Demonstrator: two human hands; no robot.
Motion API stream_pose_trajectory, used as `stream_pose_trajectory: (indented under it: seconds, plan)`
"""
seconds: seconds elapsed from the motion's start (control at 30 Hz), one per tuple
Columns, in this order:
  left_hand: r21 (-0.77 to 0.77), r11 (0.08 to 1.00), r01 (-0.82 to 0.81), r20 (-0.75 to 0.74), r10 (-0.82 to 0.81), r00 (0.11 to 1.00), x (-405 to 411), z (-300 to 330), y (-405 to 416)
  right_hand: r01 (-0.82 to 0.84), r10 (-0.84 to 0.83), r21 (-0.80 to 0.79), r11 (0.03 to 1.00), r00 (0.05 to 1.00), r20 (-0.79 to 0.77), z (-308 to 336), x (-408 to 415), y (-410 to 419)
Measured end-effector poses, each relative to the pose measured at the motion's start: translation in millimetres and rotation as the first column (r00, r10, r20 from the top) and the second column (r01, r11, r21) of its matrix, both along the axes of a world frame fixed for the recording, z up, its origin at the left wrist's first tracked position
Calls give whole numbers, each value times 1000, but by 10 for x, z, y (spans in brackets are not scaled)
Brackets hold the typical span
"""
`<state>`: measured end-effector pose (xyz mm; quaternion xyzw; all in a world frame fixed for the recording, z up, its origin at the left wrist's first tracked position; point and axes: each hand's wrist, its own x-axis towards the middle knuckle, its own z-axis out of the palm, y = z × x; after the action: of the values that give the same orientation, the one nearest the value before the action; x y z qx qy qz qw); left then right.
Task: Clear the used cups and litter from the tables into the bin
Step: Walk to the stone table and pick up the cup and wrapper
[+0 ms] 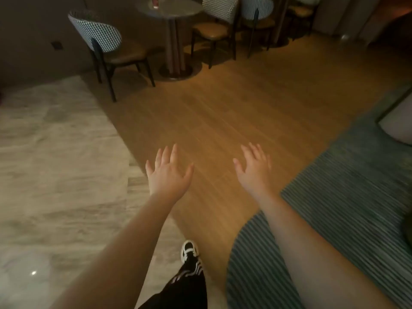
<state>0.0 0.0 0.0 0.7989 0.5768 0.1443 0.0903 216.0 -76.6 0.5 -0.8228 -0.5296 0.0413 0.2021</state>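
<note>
A red cup (pixel 154 1) stands on the round dark table (pixel 176 7) at the top of the view, far ahead of me. My left hand (pixel 168 172) and my right hand (pixel 254 169) are stretched out in front of me over the wooden floor, palms down, fingers spread, both holding nothing. No bin is in sight.
Chairs with checked backs surround the table: one at its left (pixel 100 39), others to its right (pixel 219 21). Pale marble floor (pixel 55 163) lies to the left, a striped blue-green rug (pixel 347 186) to the right. My shoe (pixel 189 250) steps forward at the bottom.
</note>
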Motion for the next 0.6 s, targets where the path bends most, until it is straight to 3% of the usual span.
stream_pose_trajectory:
  seconds: [0.07,0.3,0.6]
  plan:
    - [-58,998,-15,18,16,1000,151,42,527,7,-8,-23,1000,1000,-25,87,182,580]
    - [-23,1000,2,-4,-2,1000,791,308,2341,22,-22,11,1000,1000,-20,427,842,2398]
    - [-12,1000,2,-22,-2,1000,1982,150,4641,-1,2,17,1000,998,-66,195,1933,4721]
